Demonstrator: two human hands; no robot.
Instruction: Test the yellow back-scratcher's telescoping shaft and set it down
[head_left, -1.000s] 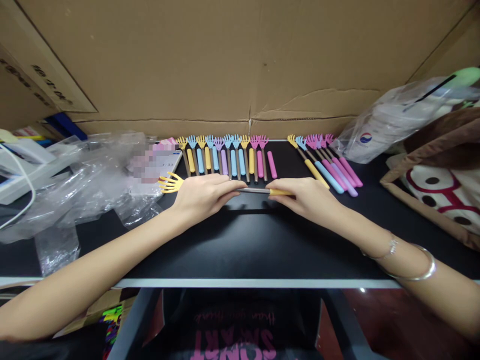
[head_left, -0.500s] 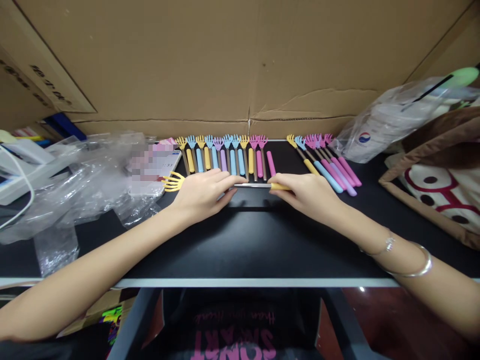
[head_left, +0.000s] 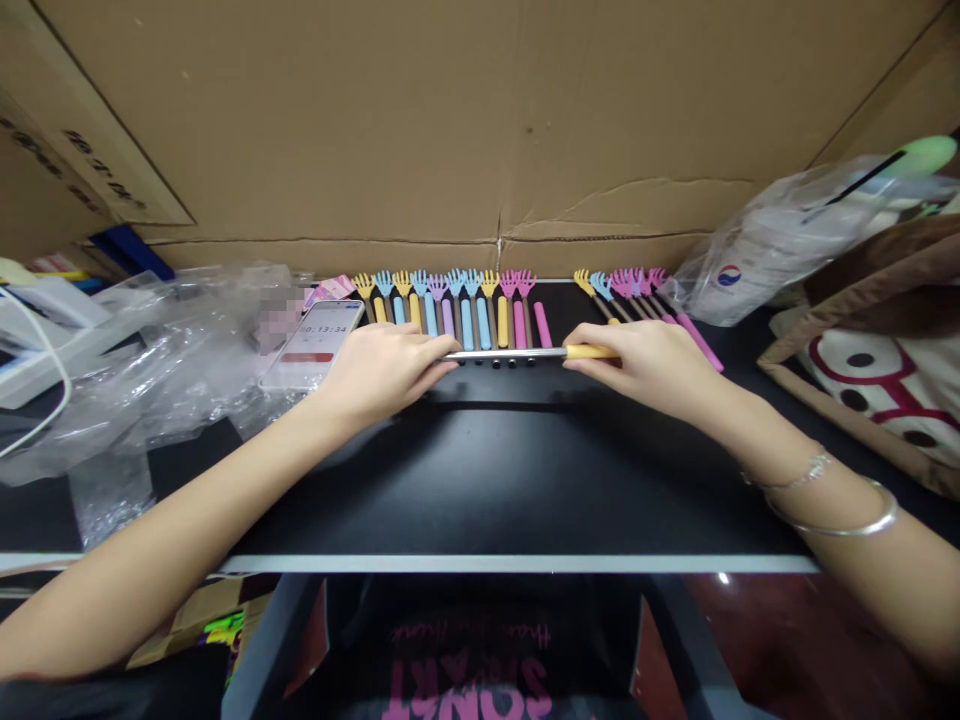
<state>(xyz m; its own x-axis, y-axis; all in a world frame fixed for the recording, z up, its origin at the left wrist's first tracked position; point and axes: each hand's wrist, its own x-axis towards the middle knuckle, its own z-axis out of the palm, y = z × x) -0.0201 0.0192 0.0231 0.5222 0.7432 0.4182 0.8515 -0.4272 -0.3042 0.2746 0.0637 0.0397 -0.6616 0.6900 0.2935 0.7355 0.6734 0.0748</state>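
A yellow-handled back scratcher [head_left: 517, 353] with a metal rod is held level above the black table, its rod spanning the gap between my hands. My left hand [head_left: 390, 365] is closed round the rod's left end and hides the claw head. At the other end, my right hand [head_left: 637, 355] grips the yellow handle. Behind the rod lies a row of back scratchers [head_left: 466, 315] in yellow, blue, purple and pink, with a loose pink handle [head_left: 542, 325] at its right end. A second group of back scratchers [head_left: 697, 340] lies slanted, partly behind my right hand.
Crumpled clear plastic bags [head_left: 187, 350] and a phone [head_left: 319, 335] showing a timer lie at left. To the right are a bagged cup [head_left: 765, 260] and a brown-edged cloth bag [head_left: 862, 370]. Cardboard [head_left: 375, 130] walls the back; the table's pale front edge [head_left: 525, 564] is nearest me.
My hands have moved farther apart, the left leftward and the right rightward, and more of the metal rod shows between them. The yellow claw head is now hidden.
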